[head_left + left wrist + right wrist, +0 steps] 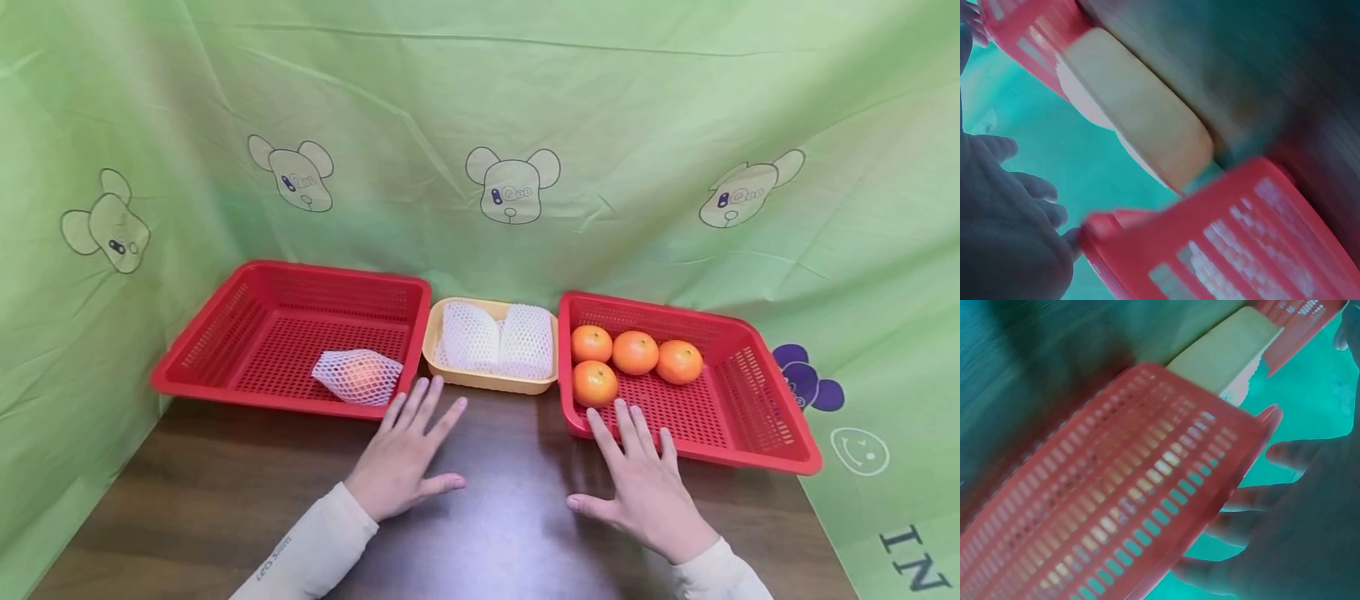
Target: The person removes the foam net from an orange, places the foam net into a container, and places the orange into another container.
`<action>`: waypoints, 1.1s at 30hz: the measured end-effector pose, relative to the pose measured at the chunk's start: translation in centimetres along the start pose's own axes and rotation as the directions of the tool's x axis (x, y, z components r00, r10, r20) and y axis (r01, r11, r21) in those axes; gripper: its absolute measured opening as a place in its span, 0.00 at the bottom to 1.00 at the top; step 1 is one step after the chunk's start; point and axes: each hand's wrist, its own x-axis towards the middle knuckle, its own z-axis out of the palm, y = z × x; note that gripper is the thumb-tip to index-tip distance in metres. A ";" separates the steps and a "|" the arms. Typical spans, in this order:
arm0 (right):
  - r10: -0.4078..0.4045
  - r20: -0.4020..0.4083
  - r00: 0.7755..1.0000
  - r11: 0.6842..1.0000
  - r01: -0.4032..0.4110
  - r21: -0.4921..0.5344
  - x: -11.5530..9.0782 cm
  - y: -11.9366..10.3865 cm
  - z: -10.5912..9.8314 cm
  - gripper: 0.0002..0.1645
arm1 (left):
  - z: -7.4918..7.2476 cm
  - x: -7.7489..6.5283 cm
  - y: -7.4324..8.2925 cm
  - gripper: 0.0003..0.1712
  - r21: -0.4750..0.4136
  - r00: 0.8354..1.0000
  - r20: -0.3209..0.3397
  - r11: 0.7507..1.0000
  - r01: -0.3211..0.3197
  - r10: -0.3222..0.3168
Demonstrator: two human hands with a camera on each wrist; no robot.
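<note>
My left hand point(401, 458), fingers spread and holding nothing, hovers over the table by the near right corner of the left red basket point(270, 404). In that basket lies one orange fruit in a white foam net point(360, 377). My right hand point(647, 492), also spread with nothing in it, is just in front of the right red basket point(750, 457). Several bare oranges point(635, 353) sit together at that basket's left side. Between the baskets a yellow tray point(491, 383) holds white foam net sleeves point(525, 340). In the right wrist view, fingertips point(1285, 453) overlap the basket's rim.
A brown wooden table point(495, 500) carries everything. Green cloth point(420, 100) printed with bear heads hangs behind and at both sides, close to the baskets' outer ends. The tray stands tight between the two baskets.
</note>
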 end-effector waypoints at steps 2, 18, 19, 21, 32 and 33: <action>-0.011 0.000 1.000 1.000 0.011 0.007 0.3 -0.5 0.1 0.68 | -0.4 -0.5 -0.8 0.58 0.010 1.000 -0.020 1.000 0.020 -0.020; -0.158 -0.017 0.987 0.987 0.158 -0.007 5.7 -5.6 2.1 0.69 | -3.7 -2.6 -7.1 0.58 0.075 0.981 0.048 0.980 0.185 -0.189; -0.168 -0.018 0.986 0.986 0.168 -0.008 6.0 -5.8 2.2 0.69 | -3.9 -2.6 -7.3 0.58 0.075 0.979 0.055 0.979 0.191 -0.195; -0.186 -0.022 0.982 0.982 0.186 -0.006 6.5 -6.4 2.6 0.69 | -4.2 -2.6 -7.9 0.58 0.073 0.977 0.065 0.977 0.200 -0.205; -0.261 0.041 0.965 0.965 0.258 0.051 10.3 -10.7 4.1 0.68 | -5.6 -2.7 -10.9 0.54 0.037 0.959 0.108 0.965 0.258 -0.261; -0.261 0.054 0.964 0.964 0.257 0.062 10.7 -11.3 4.2 0.67 | -5.8 -2.6 -11.0 0.53 0.031 0.957 0.117 0.964 0.265 -0.266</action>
